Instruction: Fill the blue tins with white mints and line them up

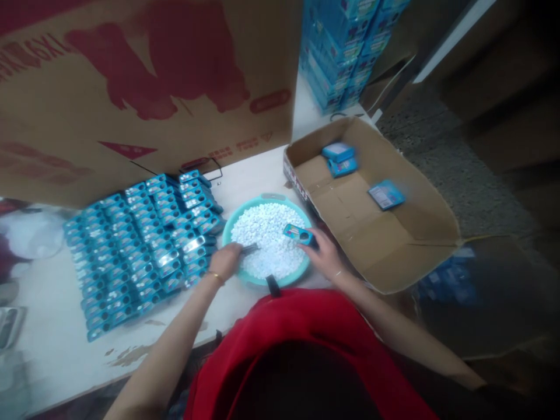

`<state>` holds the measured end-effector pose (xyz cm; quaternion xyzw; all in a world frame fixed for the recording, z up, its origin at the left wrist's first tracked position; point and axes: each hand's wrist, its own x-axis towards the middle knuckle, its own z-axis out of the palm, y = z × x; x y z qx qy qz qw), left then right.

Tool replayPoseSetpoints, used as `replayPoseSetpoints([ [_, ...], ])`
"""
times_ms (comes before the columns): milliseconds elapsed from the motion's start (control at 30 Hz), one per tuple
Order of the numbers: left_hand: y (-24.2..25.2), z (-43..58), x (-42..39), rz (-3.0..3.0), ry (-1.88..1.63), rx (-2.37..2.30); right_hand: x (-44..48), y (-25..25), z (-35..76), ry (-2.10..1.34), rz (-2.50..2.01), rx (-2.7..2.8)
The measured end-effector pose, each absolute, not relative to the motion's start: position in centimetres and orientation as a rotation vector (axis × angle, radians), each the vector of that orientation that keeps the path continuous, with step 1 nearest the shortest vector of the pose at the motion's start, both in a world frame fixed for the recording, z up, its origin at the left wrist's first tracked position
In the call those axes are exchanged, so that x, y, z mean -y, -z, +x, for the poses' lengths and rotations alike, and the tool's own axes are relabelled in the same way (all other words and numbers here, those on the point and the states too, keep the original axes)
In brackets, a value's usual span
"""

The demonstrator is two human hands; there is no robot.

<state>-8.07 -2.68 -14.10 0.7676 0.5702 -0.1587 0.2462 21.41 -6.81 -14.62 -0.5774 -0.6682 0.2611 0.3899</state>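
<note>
A round turquoise basin point(229, 224) full of small white pellets point(266, 227) stands on the table in front of me. My left hand point(225, 261) is closed at the basin's left rim on a small grey tool point(249, 249), which reaches over the pellets; blur hides its exact kind. Over the basin's right side, my right hand point(324, 255) grips a small blue box point(298, 234) with a dark round spot on its face. To the left lie rows of similar blue boxes point(131, 245), packed closely together.
An open cardboard tray point(345, 216) with 3 blue packs in it stands at the right. Behind the rows rises a large printed carton point(196, 70). Tall stacks of blue packs point(339, 52) stand at the back right. A whitish plastic bag point(32, 233) lies far left.
</note>
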Motion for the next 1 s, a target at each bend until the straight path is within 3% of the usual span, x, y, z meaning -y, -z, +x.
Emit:
replayPoseSetpoints([
  [167, 18.6, -4.5, 3.3, 2.019, 0.232, -1.553, 6.8, 14.6, 21.8, -0.698, -1.538, 1.625],
  [500, 20.0, -3.8, 3.8, 1.885, -0.071, -1.447, 6.8, 14.6, 21.8, -0.757, -1.574, 1.483],
  [733, 14.0, -7.2, 4.4, 1.855, -0.341, -1.338, 6.9, 14.8, 22.1, -0.639, -1.505, 1.63],
  [1000, 5.2, -6.6, 2.6, 2.166, -0.138, -1.194, 7.0, 15.4, 20.0, -0.59, -1.33, 1.924],
])
